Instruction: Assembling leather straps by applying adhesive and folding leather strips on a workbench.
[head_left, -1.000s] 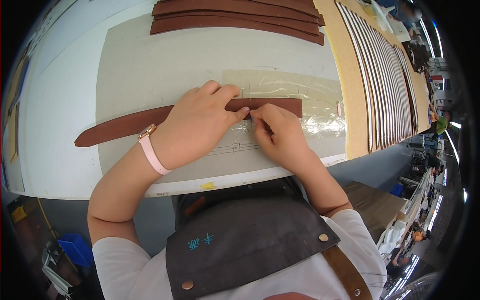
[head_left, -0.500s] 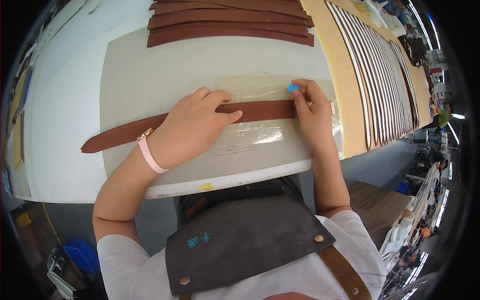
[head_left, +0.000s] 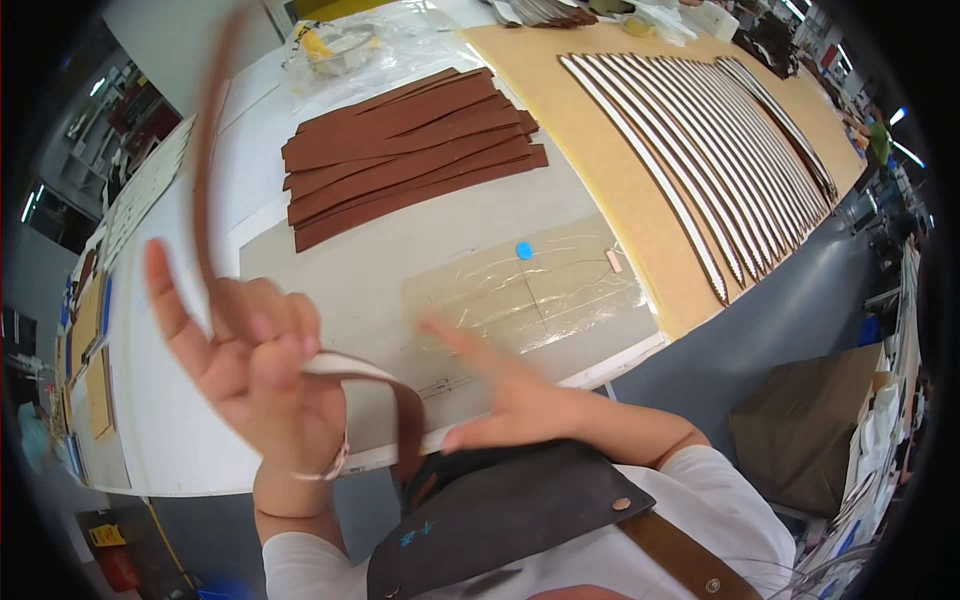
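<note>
The brown strap [head_left: 405, 415] is in the air over the near left part of the table [head_left: 190, 410], strongly bent: one end rises high and looks blurred, the other hangs down at the front edge, before your apron [head_left: 500, 525]. Your left hand [head_left: 275, 370] holds it between folded fingers, with one finger stretched away. I cannot tell whether the low end touches the apron; if it catches there or on the edge, the strap could crease or slip out. Your right hand [head_left: 510, 390] is wide, fingers spread and blurred, and seems to hold nothing, so probably only the left one prevents a drop. On the clear sheet [head_left: 475, 290] lies a small blue disc [head_left: 525, 251]; a careless fingertip could push it. Farther away, the stack of brown strips [head_left: 400, 150] might be disturbed if the tall end swings.
</note>
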